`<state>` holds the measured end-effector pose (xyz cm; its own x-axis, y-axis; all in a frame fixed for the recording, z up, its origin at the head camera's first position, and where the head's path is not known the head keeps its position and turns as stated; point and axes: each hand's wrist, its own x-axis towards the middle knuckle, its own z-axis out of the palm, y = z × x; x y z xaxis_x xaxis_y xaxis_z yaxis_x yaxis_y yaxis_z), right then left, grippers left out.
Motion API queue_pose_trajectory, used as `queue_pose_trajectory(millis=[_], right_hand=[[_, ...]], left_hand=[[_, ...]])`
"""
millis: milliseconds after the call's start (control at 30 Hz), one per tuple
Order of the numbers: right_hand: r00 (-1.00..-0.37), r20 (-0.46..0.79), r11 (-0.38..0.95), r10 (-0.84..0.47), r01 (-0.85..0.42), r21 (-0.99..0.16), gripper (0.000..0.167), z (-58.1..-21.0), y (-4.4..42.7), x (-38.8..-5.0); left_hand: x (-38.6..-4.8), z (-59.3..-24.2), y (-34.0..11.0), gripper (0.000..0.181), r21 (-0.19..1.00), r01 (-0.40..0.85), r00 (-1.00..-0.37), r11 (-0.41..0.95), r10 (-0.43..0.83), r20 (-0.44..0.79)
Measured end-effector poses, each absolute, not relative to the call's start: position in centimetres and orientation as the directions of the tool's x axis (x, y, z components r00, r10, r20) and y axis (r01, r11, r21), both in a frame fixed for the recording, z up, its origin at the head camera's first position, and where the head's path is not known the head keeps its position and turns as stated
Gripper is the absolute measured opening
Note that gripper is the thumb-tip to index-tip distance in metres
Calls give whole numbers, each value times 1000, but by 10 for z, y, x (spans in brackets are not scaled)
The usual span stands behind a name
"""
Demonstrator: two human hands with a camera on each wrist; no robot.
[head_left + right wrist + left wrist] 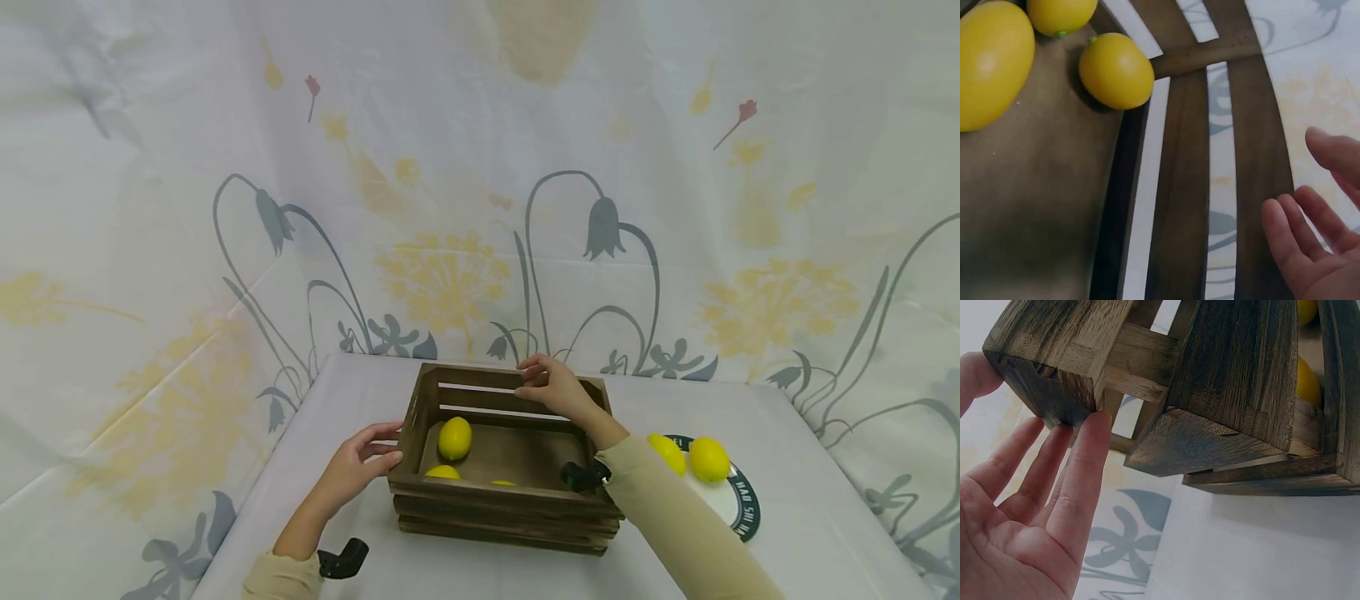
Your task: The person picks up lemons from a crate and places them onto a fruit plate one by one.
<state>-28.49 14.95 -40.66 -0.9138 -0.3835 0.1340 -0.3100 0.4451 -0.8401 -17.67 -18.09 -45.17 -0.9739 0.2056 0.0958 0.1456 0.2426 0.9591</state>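
A dark wooden slatted crate (502,502) stands on the table with lemons inside. One lemon (454,438) shows fully near its left end; two more peek over the front wall. My left hand (366,454) is at the crate's left end. In the left wrist view its fairly straight fingers (1088,462) touch the top slat's corner, the thumb at the slat's other side. Over the far wall is my right hand (551,386), fingers loosely bent and holding nothing. The right wrist view shows it beside the slats, with lemons (1116,70) on the crate floor.
Right of the crate, a plate (746,508) with a dark lettered rim carries lemons (709,460); the right forearm partly covers it. A white cloth covers the table (337,392). Behind hangs a flower-patterned curtain (480,208). Black wrist devices (343,558) sit on both wrists.
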Motion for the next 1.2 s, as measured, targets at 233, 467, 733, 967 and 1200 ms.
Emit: queue_pose_trajectory(millis=[233, 467, 733, 967, 1200], right_hand=[[-828, 127, 415, -546, -399, -818, 44, -409, 140, -290], [-772, 95, 408, -628, -432, -804, 37, -415, 131, -296], [-712, 78, 382, -698, -462, -800, 36, -425, 120, -306], [-657, 26, 400, -754, -490, -775, 38, -429, 103, -309], [-592, -41, 432, -805, -536, -725, 39, -437, 91, -313]], left_hand=[[-178, -452, -181, 46, 961, 142, -974, 235, 207, 93], [-177, -453, -181, 46, 962, 140, -974, 234, 208, 91], [-177, -453, -181, 46, 959, 152, -972, 239, 212, 101], [-177, -454, -182, 46, 961, 148, -973, 234, 209, 99], [-178, -454, -182, 46, 961, 156, -970, 227, 221, 105]])
